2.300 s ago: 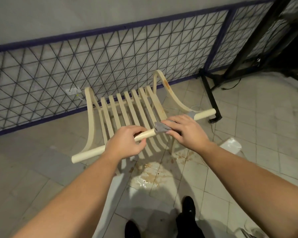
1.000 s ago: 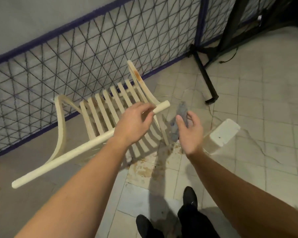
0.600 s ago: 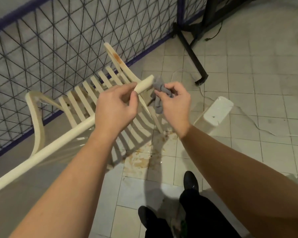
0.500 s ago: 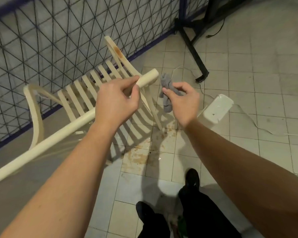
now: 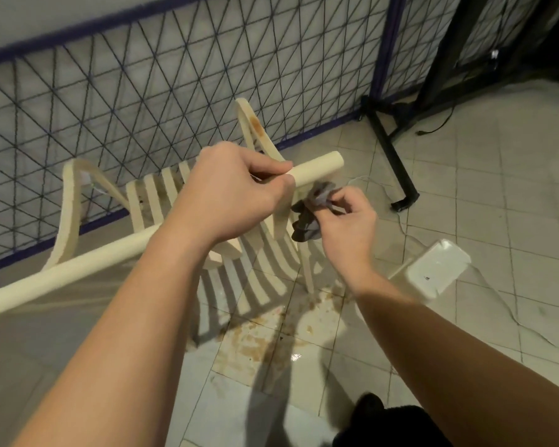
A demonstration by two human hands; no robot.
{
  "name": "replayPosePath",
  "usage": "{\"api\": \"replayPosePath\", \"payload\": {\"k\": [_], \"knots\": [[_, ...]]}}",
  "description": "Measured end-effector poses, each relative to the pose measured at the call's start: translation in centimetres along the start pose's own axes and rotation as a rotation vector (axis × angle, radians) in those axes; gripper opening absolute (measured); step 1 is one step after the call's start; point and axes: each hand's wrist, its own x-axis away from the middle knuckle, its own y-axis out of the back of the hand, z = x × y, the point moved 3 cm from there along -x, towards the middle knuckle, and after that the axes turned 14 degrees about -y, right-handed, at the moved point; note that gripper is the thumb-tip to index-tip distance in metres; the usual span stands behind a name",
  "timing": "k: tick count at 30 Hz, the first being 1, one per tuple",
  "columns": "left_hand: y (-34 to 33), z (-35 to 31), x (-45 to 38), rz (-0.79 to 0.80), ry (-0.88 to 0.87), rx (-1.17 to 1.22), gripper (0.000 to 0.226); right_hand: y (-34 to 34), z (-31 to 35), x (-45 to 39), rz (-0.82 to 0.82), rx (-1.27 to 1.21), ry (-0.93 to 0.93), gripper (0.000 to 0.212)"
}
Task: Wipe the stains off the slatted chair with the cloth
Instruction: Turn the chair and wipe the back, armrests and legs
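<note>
The cream slatted chair [image 5: 152, 201] stands tilted against a wire-mesh fence, its round top rail running from lower left to centre. My left hand [image 5: 229, 191] grips that rail near its right end. A brown stain [image 5: 256, 125] marks the raised curved arm behind. My right hand [image 5: 346, 221] pinches a crumpled grey cloth [image 5: 310, 214] just below the rail's end, beside the slats. Part of the cloth hangs down dark and bunched.
Brown spill marks [image 5: 255, 343] spread on the wet tiles under the chair. A white plastic container [image 5: 436, 269] lies to the right. A black stand foot [image 5: 397, 179] and cables sit by the mesh fence [image 5: 126, 101]. My shoes [image 5: 368, 411] are at the bottom.
My right hand has taken the cloth off the rail and bunched it in its fingers near the rail's end. My left hand slid toward that end; the chair swung leftward in view.
</note>
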Motion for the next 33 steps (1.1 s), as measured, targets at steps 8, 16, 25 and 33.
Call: {"api": "replayPosePath", "payload": {"k": [8,16,25,33], "knots": [[-0.3,0.4,0.4,-0.029,-0.084,-0.045,0.016,2.0,0.5,-0.2,-0.140,-0.188,0.362,0.018],[-0.8,-0.5,0.9,-0.092,-0.152,-0.127,0.014,-0.1,-1.1,-2.3,-0.126,-0.104,0.574,0.023],[-1.1,-0.8,1.8,-0.127,-0.147,-0.151,0.020,1.3,-8.5,-4.9,0.148,0.150,-0.206,0.025],[-1.3,-1.3,2.1,-0.166,-0.125,-0.159,0.020,5.2,-10.5,-0.8,0.119,0.237,0.008,0.018]]}}
